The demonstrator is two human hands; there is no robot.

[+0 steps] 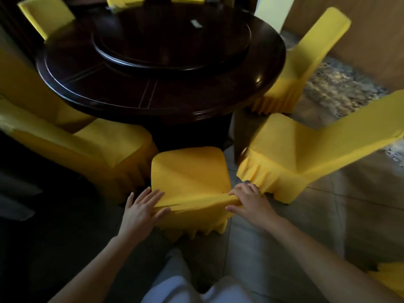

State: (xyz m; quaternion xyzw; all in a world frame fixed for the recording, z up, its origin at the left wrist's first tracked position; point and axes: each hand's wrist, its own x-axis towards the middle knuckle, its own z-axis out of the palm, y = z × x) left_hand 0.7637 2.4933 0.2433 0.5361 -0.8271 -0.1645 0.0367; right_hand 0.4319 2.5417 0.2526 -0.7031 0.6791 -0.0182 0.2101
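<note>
A chair in a yellow fabric cover (pixel 190 169) stands right in front of me, pushed toward a dark round table (pixel 166 88). Both my hands are on the near top edge of the cover. My left hand (pixel 142 208) lies on its left corner with fingers straight and spread. My right hand (pixel 249 203) grips a bunched fold of the cover at the right corner, with fingers curled over it and the thumb below. A crease runs across the fabric between the two hands. The cover's pleated skirt (pixel 196 228) hangs below them.
Several other yellow-covered chairs ring the table, one close on the left (pixel 91 147) and one close on the right (pixel 295 154). A dark lazy Susan (pixel 175 40) sits on the table. The floor is tiled (pixel 328 215), and my pale trousers (pixel 181 281) show below.
</note>
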